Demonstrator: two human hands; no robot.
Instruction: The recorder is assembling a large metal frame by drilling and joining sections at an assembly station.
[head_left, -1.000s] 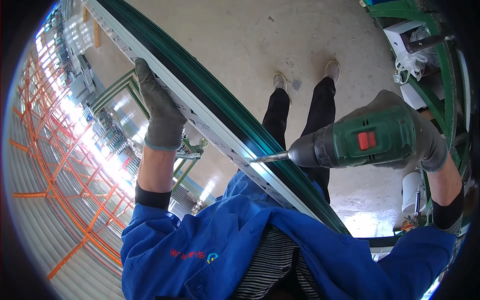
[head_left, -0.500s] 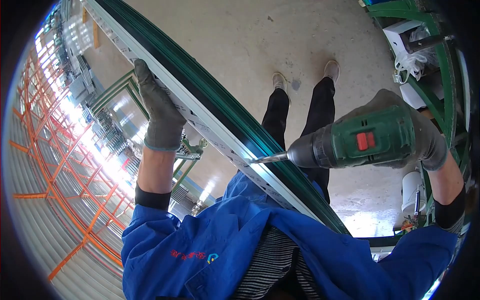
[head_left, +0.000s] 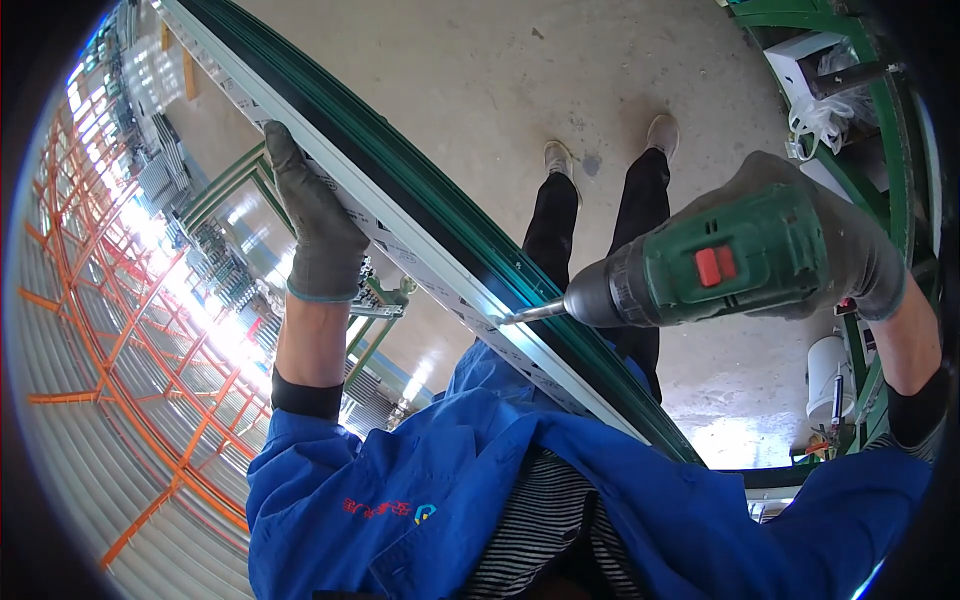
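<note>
A long frame profile, with a silver face (head_left: 400, 220) and a dark green ribbed side (head_left: 345, 115), runs diagonally from the upper left toward my body. My gloved left hand (head_left: 325, 235) grips its left edge, thumb along the face and the other fingers hidden beneath. In my gloved right hand (head_left: 868, 240) is a green power drill (head_left: 690, 260) with a red switch. The drill's bit (head_left: 535, 313) crosses the green side, and its tip meets the silver face near my waist. The drill body hides most of my right fingers and the trigger.
Green racking (head_left: 885, 130) on the right holds a white box and a clear plastic bag (head_left: 822, 125). A white bucket (head_left: 826, 375) stands below it. Left of the profile are a green metal stand (head_left: 225, 185) and stacked profiles. My shoes (head_left: 662, 133) are on the concrete floor.
The drill's body has tilted slightly and shifted a little left and up in view, with my right hand. The bit tip stays at the same spot. My left hand keeps its grip.
</note>
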